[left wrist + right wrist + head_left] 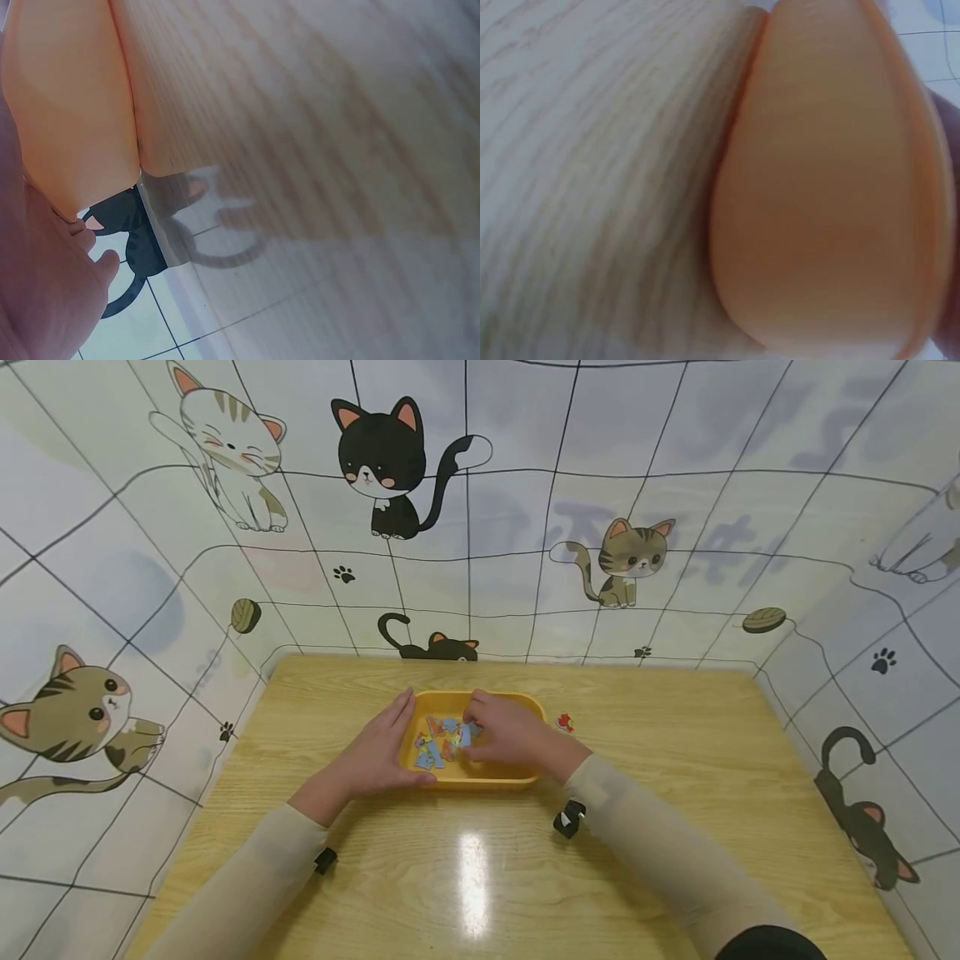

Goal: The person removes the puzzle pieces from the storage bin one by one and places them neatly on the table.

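At the frame's centre, a yellow tray [495, 784] holds many small pieces [429, 755]; one red piece [565, 722] lies outside on the table [637, 768], though progress is hard to judge. The left hand [375, 753] steadies the tray, fingers straight; the right hand's [513, 731] fingers curl over pieces, grip hidden. Upper-right wall lettering [731, 539] is unreadable.

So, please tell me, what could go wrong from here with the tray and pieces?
The right hand is reaching among the small pieces, so it might flick some over the low rim of the yellow tray.
If the left hand lets go of the tray's end, the tray may slide.
The red piece, outside on the table, could be brushed away by the right hand.
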A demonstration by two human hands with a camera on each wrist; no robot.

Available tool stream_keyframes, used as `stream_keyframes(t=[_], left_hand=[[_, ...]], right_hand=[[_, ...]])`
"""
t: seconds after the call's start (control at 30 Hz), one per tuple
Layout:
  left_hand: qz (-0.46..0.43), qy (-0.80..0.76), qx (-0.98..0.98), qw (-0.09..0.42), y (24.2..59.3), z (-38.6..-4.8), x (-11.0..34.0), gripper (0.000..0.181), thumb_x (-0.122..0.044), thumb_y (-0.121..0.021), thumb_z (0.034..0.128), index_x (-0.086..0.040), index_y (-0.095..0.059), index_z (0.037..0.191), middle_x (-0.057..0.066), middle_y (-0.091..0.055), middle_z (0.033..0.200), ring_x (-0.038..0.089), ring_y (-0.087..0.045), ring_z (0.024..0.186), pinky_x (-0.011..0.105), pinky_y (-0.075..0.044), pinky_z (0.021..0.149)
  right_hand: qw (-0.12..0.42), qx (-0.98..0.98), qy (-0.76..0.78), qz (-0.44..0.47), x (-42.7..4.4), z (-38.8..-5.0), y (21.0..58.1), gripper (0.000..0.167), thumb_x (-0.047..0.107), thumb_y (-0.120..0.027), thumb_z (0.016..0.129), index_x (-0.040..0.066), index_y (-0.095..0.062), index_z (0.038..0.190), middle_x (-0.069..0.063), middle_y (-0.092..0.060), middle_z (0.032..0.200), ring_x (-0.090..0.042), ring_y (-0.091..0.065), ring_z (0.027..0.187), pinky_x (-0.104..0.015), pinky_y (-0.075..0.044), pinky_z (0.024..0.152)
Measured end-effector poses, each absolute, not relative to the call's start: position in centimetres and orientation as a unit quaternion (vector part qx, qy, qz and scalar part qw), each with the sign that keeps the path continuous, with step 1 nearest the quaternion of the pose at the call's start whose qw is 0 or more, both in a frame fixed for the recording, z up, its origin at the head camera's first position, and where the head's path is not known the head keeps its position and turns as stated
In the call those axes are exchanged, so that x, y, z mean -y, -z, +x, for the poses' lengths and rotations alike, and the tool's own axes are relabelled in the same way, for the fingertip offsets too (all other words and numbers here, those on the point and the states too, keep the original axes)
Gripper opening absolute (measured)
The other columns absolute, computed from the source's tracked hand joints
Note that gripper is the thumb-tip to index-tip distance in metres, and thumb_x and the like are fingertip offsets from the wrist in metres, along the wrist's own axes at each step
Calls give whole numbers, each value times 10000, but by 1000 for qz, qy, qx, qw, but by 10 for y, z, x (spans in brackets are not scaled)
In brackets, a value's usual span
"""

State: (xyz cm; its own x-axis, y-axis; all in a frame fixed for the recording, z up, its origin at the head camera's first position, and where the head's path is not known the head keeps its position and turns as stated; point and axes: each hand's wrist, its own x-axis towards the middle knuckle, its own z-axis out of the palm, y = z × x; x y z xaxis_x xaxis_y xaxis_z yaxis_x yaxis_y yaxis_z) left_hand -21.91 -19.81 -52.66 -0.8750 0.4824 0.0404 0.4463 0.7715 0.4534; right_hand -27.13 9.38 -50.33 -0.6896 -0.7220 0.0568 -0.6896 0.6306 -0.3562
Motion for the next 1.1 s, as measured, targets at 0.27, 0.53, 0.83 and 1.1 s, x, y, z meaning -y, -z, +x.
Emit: stream_keyframes(t=[0.27,0.53,0.83,1.1], left_hand=[[244,-231,-941,42,527,-219,199,1493,-828,-833,781,35,-99,1752,175,-29,1852,390,-127,1694,583,-225,1332],[247,-224,-942,37,524,-219,199,1483,-791,-857,782,57,-112,1744,209,-55,1844,400,-134,1691,584,-225,1332],[243,-225,-942,48,523,-217,198,1477,-798,-843,796,54,-98,1746,195,-26,1848,408,-127,1691,602,-219,1331],[242,-228,-942,46,523,-217,198,1482,-817,-836,792,41,-101,1751,178,-26,1852,393,-123,1695,595,-220,1332]], right_hand=[[30,-896,193,-399,-115,-268,485,455,404,-881,940,95,-719,1232,-84,-665,1203,-163,-605,929,-363,-580,832],[26,-901,202,-383,-140,-268,480,452,403,-892,940,101,-714,1225,-60,-663,1187,-206,-646,949,-368,-586,833],[18,-901,251,-353,-172,-265,470,424,383,-902,923,121,-709,1194,-27,-643,1135,-302,-657,970,-388,-567,819],[5,-901,264,-344,-198,-263,463,406,357,-900,928,94,-731,1188,-66,-651,1123,-288,-631,946,-365,-552,744]])
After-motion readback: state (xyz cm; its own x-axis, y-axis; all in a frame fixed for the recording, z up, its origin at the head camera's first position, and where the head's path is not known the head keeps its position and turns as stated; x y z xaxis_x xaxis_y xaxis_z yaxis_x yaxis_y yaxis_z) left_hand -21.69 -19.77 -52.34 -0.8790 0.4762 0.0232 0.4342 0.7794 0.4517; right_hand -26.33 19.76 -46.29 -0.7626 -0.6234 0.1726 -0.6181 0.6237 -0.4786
